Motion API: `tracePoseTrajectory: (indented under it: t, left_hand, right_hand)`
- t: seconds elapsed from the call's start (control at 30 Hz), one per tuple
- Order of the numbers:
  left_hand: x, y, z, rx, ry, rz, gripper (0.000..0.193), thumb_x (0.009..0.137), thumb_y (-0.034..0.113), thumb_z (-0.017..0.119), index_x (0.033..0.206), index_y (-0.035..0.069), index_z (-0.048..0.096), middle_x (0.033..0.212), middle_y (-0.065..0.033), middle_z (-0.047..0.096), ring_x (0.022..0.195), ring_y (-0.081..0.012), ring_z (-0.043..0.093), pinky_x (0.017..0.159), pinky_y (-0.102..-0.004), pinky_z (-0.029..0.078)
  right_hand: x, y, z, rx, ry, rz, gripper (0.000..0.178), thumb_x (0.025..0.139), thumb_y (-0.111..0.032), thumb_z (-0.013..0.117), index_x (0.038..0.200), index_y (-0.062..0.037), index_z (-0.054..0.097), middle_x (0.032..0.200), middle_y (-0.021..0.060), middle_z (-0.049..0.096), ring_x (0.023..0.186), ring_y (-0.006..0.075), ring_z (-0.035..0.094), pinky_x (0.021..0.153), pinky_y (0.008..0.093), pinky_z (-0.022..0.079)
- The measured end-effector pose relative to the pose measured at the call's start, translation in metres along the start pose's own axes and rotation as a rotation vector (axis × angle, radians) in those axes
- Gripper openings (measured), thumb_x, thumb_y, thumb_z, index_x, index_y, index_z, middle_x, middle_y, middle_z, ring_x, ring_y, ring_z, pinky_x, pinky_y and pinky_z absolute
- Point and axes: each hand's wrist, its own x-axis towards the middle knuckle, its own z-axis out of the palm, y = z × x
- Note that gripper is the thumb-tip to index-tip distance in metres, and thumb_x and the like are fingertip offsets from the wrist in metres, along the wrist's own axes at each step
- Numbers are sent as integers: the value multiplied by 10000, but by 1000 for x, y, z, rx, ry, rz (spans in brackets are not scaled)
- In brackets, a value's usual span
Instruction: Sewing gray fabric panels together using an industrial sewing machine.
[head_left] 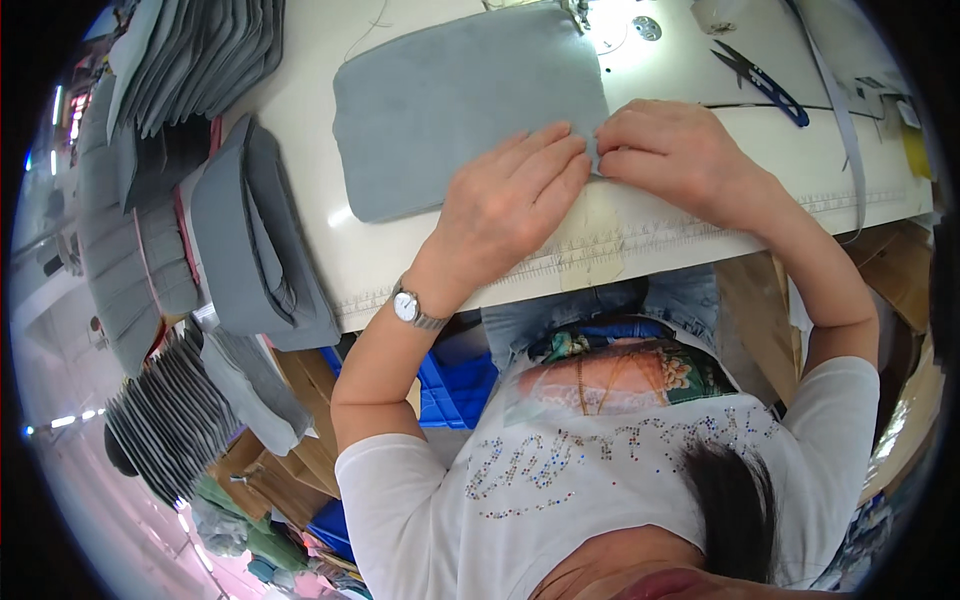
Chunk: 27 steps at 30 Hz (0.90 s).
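Note:
A grey rectangular fabric piece (450, 110) lies flat on the white sewing table (640, 235), its far edge under the sewing machine's presser foot (578, 14). My left hand (510, 200) presses flat on the fabric's near right corner, fingers together. My right hand (665, 150) sits beside it at the fabric's right edge, fingertips pinching the hem. A silver wristwatch (408, 307) is on my left wrist.
Black thread snips (760, 80) lie at the back right by a grey strap (840, 110). Folded grey fabric pieces (250, 240) hang off the table's left edge, with stacks of more grey pieces (200, 60) behind and below. Blue crates (455, 385) stand under the table.

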Motion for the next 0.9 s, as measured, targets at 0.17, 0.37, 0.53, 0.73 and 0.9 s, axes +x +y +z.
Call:
tracePoseTrajectory:
  t: [0.17, 0.37, 0.53, 0.73, 0.9]
  left_hand:
    - [15, -9, -14, -268, -67, -126, 200, 758, 69, 750, 949, 37, 699, 1034, -99, 700, 970, -275, 681, 762, -356, 562]
    - [49, -46, -3, -135, -74, -157, 227, 741, 127, 779, 944, 52, 713, 1063, -69, 689, 930, -264, 654, 760, -360, 542]
    - [54, -42, 8, -113, -99, -108, 262, 734, 170, 787, 968, 78, 714, 1035, -38, 668, 941, -238, 643, 748, -360, 530]
    - [53, -40, 19, 22, -38, -75, 203, 744, 150, 738, 933, 88, 698, 981, -40, 648, 920, -212, 634, 729, -350, 511]
    - [55, -43, 22, -24, 5, -99, 196, 719, 107, 758, 901, 82, 688, 949, -21, 637, 847, -224, 631, 710, -363, 512]
  right_hand:
    - [3, -2, -4, -100, -42, -48, 122, 713, -146, 601, 774, -63, 536, 831, 61, 529, 774, 217, 571, 624, 312, 492]
    - [5, -21, -6, -210, -116, -77, 120, 636, -163, 589, 700, -76, 536, 723, 30, 455, 673, 168, 526, 534, 275, 448]
    - [1, -24, -16, -334, -162, -114, 124, 623, -162, 585, 690, -64, 548, 698, 24, 446, 651, 152, 510, 539, 256, 441]
    - [-2, -8, -21, -362, -166, -127, 133, 625, -163, 593, 694, -63, 540, 703, 23, 453, 648, 153, 516, 542, 257, 451]
    - [4, 11, -23, -313, -152, -91, 104, 670, -123, 604, 714, -59, 535, 733, 32, 491, 688, 167, 566, 548, 287, 489]
